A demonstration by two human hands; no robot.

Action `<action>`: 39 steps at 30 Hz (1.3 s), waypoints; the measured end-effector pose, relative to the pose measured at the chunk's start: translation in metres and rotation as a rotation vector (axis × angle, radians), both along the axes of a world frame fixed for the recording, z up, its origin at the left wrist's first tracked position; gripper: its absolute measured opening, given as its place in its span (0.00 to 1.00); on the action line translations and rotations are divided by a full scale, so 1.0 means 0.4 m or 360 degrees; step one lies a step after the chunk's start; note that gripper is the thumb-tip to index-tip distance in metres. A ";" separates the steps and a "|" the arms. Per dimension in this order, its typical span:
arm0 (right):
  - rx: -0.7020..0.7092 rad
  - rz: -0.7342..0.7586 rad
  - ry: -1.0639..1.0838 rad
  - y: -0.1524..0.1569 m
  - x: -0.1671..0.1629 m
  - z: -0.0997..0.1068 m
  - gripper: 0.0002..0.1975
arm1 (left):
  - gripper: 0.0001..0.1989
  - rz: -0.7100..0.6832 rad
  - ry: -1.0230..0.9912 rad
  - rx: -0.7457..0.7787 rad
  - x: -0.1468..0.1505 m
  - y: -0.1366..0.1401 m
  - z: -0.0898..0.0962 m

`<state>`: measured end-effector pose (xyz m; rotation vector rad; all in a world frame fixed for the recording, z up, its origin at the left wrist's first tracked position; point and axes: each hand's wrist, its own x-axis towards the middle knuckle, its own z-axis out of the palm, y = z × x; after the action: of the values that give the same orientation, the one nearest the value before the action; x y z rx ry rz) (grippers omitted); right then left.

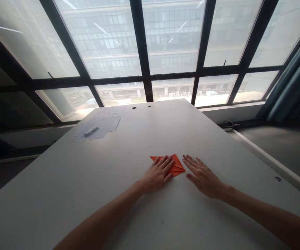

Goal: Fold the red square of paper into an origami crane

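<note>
A folded piece of orange paper (177, 164) lies on the white table (129, 149), with crease lines and pointed corners showing. My left hand (158, 175) rests flat on top of it, fingers stretched out, and covers its middle and near left part. Just to the right of the paper is my right hand (203, 177), fingers extended and thumb apart, with nothing in it. A small gap separates its fingertips from the paper's right corner.
White paper sheets (105, 125) lie at the table's far left, with a pale tube-like object (91, 131) on them. A small dark mark (277, 178) is near the right edge. Windows (170, 38) stand beyond the table; a blue curtain (287, 76) hangs at right.
</note>
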<state>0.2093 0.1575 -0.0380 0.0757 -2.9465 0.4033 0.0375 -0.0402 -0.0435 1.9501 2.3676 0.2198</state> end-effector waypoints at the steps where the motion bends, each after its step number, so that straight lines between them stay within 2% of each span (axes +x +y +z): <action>1: 0.0003 0.0036 -0.0010 -0.009 -0.016 -0.005 0.31 | 0.31 -0.0005 0.0003 0.0002 0.002 0.001 0.000; 4: 0.0009 0.0179 -0.0088 -0.032 -0.050 -0.026 0.33 | 0.30 -0.0019 0.0007 0.0011 -0.006 -0.002 -0.004; 7: 0.0010 0.0216 -0.0119 -0.036 -0.055 -0.042 0.32 | 0.31 0.0036 0.0013 -0.0032 -0.046 -0.017 -0.007; 11: 0.0005 0.0205 -0.0140 -0.031 -0.048 -0.040 0.32 | 0.31 0.0258 0.0081 -0.0091 -0.103 -0.044 0.000; 13: -0.0009 0.0200 -0.0149 -0.032 -0.047 -0.036 0.31 | 0.29 0.0362 0.0196 0.0041 -0.102 -0.044 0.009; 14: -0.0023 0.0199 -0.0150 -0.033 -0.048 -0.035 0.31 | 0.28 0.0353 0.0235 0.0133 -0.093 -0.040 0.013; 16: -0.0079 0.0207 -0.0141 -0.033 -0.051 -0.035 0.31 | 0.27 0.0162 0.0194 0.0235 -0.065 -0.024 0.020; 19: -0.0312 0.0171 -0.0041 -0.019 -0.058 -0.037 0.27 | 0.26 -0.0029 0.0005 0.0139 -0.031 0.001 0.019; 21: -0.0531 -0.0010 0.0139 -0.002 -0.062 -0.039 0.25 | 0.25 -0.0043 -0.0068 0.0064 -0.026 0.009 0.012; 23: -0.0647 -0.0222 0.0338 0.016 -0.064 -0.041 0.22 | 0.25 -0.0036 -0.0091 0.0054 -0.031 0.011 0.004; 25: -0.0636 -0.0300 0.0430 0.028 -0.065 -0.040 0.18 | 0.25 -0.0032 -0.0093 0.0067 -0.038 0.010 -0.001; 29: -0.0565 -0.0164 0.0357 0.024 -0.061 -0.037 0.12 | 0.24 -0.0022 -0.0104 0.0067 -0.041 0.008 -0.002; 35: -0.0484 -0.0107 0.0331 0.005 -0.057 -0.029 0.09 | 0.24 0.0006 -0.0133 0.0104 -0.037 0.009 0.001; 39: -0.0272 -0.0039 0.0302 0.000 -0.051 -0.008 0.10 | 0.25 0.0000 -0.0138 0.0129 -0.038 0.009 -0.001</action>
<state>0.1888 0.1573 -0.0414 0.0528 -2.7125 0.6066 0.0225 -0.0364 -0.0440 1.9318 2.3392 0.3983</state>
